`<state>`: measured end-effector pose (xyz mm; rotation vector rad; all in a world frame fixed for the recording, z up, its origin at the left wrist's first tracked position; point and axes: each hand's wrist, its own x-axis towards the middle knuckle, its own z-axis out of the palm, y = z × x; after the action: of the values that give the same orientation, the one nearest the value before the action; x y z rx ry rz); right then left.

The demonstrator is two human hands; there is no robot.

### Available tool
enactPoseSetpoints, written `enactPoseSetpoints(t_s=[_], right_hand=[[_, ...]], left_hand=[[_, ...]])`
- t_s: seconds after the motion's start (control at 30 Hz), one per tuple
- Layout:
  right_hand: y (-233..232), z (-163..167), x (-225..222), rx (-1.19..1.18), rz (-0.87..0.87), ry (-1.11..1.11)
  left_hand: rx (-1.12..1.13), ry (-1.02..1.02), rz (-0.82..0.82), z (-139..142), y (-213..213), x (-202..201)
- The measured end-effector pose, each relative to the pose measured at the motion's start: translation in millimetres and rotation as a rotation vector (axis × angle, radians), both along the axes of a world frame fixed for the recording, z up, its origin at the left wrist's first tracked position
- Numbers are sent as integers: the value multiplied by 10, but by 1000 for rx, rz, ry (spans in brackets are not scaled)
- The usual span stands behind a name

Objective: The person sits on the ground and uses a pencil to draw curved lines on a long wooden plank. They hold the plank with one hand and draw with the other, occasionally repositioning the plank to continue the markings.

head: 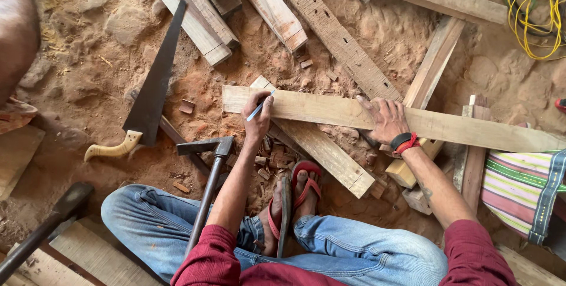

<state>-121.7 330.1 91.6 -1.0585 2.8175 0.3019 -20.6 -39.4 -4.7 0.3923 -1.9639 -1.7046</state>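
Right now my left hand pinches a thin blue pencil, tip on the long pale wooden plank lying across other boards over the red dirt. Right hand lies flat, fingers spread, pressing it down. Risk, imo: the plank rocks on uneven supports w/ light pressure, so the mark skews.

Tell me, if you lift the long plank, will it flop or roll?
The long plank probably stays stiff: it looks like thick sawn wood. It is unlikely to roll, since its faces are flat. One end may dip, because it reaches well past the right hand.
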Motion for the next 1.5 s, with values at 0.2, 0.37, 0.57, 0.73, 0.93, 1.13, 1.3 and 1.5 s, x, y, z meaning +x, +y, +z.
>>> enactPoseSetpoints(t_s=[0.2,0.37,0.57,0.73,0.93,1.13,1.3,1.5], right_hand=[[-19,31,20,3,-24,-26],[26,8,39,-88,-19,-36],[-61,43,-20,39,-26,-20],[-84,117,70,-145,27,28],[-219,36,-39,-93,120,85],[-311,-15,33,-181,26,-87],[-314,57,73,-214,-2,-110],[-301,12,55,-213,3,-113]], left_hand=[[-37,33,27,-61,14,9],[26,6,44,-23,41,70],[88,-52,15,113,-5,44],[101,-44,27,23,40,2],[-15,2,-56,-38,213,-19],[-125,-35,-57,-9,261,80],[-122,-21,-70,-41,247,81],[-127,-31,-80,-89,245,78]])
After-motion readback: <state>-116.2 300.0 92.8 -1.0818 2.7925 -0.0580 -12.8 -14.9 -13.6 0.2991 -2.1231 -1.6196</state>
